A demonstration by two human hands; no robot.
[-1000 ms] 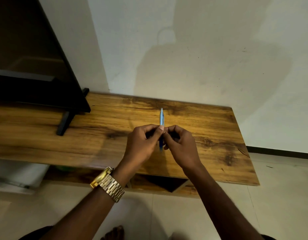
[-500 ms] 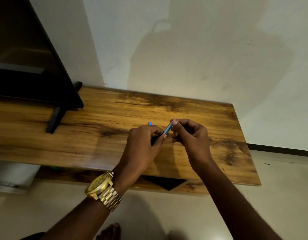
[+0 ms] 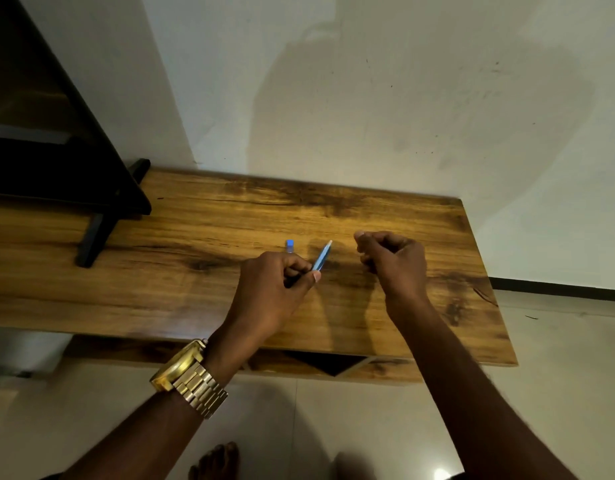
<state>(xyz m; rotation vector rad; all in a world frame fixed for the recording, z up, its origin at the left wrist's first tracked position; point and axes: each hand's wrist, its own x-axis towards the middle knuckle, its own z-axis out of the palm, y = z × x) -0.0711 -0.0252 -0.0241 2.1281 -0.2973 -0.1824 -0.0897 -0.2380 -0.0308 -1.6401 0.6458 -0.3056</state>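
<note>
Surface: glossy brown wood-grain tabletop [image 3: 368, 209] against a pale plastered wall [image 3: 403, 98]; both hands are over its middle.
Left grip: the left hand [image 3: 278, 282] has its fingers curled round the lower end of a slim blue plastic pen [image 3: 322, 255], with the thumb along the barrel.
Pen position: it slants up and to the right out of the fist, pale tip uppermost, above the wood.
Right grip: the right hand [image 3: 392, 261] is apart from the pen, fingers curled and thumb against forefinger. I cannot tell whether it pinches anything.
Loose bit: a small blue piece [image 3: 290, 244] shows just above the left knuckles. Whether it is held or lying there is unclear.
Handling: the pen is probably light, stiff and smooth, so it may roll or slip. Best pinched mid-barrel, away from the tip.
Around: gold metal wristwatch [image 3: 185, 375] on the left wrist; black television stand [image 3: 91, 237] far left.
</note>
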